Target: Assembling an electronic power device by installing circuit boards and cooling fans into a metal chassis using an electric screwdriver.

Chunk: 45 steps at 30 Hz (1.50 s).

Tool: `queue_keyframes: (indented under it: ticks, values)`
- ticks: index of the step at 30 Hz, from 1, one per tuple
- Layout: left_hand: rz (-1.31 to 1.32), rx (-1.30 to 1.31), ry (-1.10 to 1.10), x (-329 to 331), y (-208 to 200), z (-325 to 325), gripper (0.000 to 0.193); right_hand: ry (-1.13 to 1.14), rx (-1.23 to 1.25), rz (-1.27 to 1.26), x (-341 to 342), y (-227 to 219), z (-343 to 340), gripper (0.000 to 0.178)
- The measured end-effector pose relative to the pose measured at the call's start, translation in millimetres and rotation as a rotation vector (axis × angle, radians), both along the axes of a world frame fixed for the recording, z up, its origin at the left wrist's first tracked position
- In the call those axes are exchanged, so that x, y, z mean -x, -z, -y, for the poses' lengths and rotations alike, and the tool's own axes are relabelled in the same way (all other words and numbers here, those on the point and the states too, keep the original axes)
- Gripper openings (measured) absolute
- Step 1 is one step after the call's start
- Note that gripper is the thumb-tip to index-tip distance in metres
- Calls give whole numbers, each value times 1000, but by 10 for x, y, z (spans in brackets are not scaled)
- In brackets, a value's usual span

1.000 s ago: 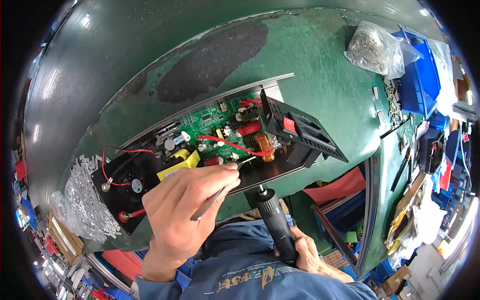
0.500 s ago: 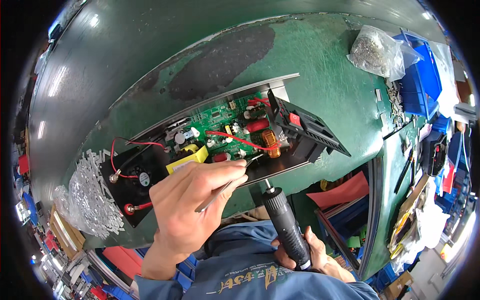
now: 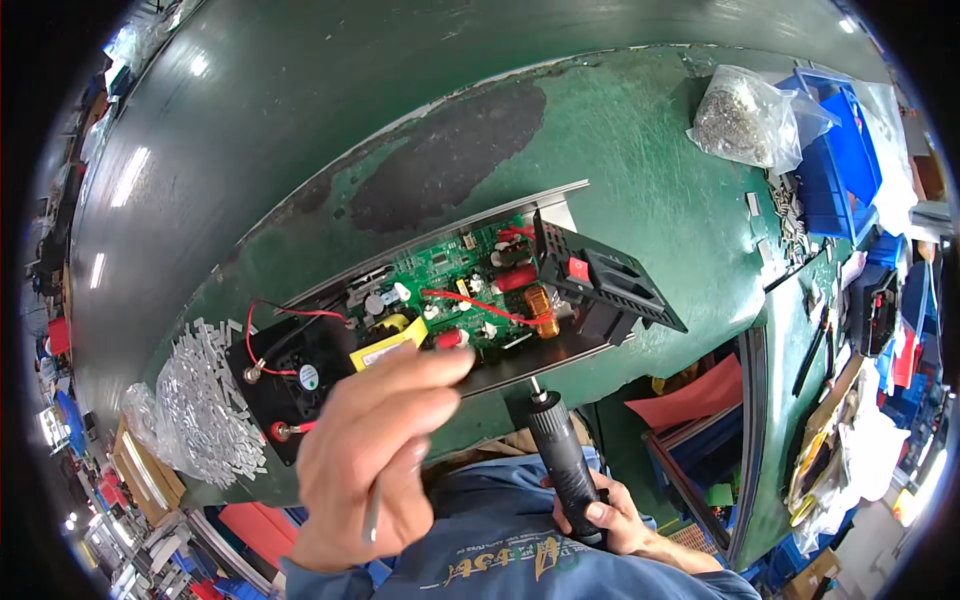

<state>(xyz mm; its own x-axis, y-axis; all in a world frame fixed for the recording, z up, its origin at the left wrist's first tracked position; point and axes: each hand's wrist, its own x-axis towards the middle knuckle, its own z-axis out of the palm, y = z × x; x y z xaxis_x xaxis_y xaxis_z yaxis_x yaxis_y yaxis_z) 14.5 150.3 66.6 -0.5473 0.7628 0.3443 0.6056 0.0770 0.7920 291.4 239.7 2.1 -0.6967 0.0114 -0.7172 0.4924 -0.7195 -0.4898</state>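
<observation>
My left hand, fingers bent together, holds thin metal tweezers; their tips are hidden behind the fingers. It hovers over the near side of an open metal housing with a green circuit board inside. A yellow-wrapped transformer and a copper coil sit on the board. At the right end leans a black end panel with a red switch; at the left lies a black fan panel wired in red and black. My right hand grips a black electric screwdriver, its bit pointing up beside the housing's near edge.
Beside the fan panel lies a pile of small metal strips with clear plastic. A bag of small metal parts and a blue bin stand at the far right, with loose strips nearby. An open drawer sits below the bench edge.
My left hand has drawn back toward me from the board, and the tweezers have swung with it. The right hand and screwdriver stay almost in place. The whole view has shifted slightly.
</observation>
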Motion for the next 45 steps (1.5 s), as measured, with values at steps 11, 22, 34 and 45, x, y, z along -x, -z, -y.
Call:
queue_keyframes:
  ticks: [11, 22, 34, 45]
  values:
    - [-436, 612, 246, 47, 84, -222, 40, 36, -76, -26, -43, 63, 92, 98]
    - [-356, 587, 271, 125, 125, -246, 43, 30, -78, -8, -34, 202, 87, 98]
    - [-379, 583, 128, 5, 133, -222, 33, -141, -133, -123, -22, 297, -324, 98]
    - [-413, 446, 35, -1, 261, -406, 27, 158, -878, 51, -126, 7, -815, 71]
